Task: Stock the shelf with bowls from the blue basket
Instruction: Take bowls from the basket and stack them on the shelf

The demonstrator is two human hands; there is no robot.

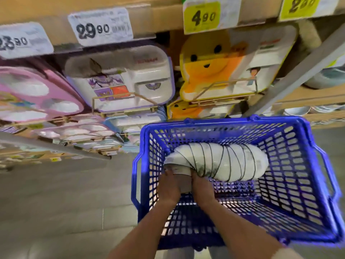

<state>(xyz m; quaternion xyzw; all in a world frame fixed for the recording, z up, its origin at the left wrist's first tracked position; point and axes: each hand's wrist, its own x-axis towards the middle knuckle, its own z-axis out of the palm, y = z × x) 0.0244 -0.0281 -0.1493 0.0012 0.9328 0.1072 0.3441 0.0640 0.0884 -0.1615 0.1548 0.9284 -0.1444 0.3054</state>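
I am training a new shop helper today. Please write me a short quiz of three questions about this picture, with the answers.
1. True or false: the stack of bowls stands upright in the blue basket.
2. How many hands grip the near end of the stack? A) none B) one C) two
3. Fill in: the yellow price tag above the yellow animal-face tray reads ____.

Key
1. False: it lies on its side.
2. C: the left hand and the right hand both grip it.
3. 4.90
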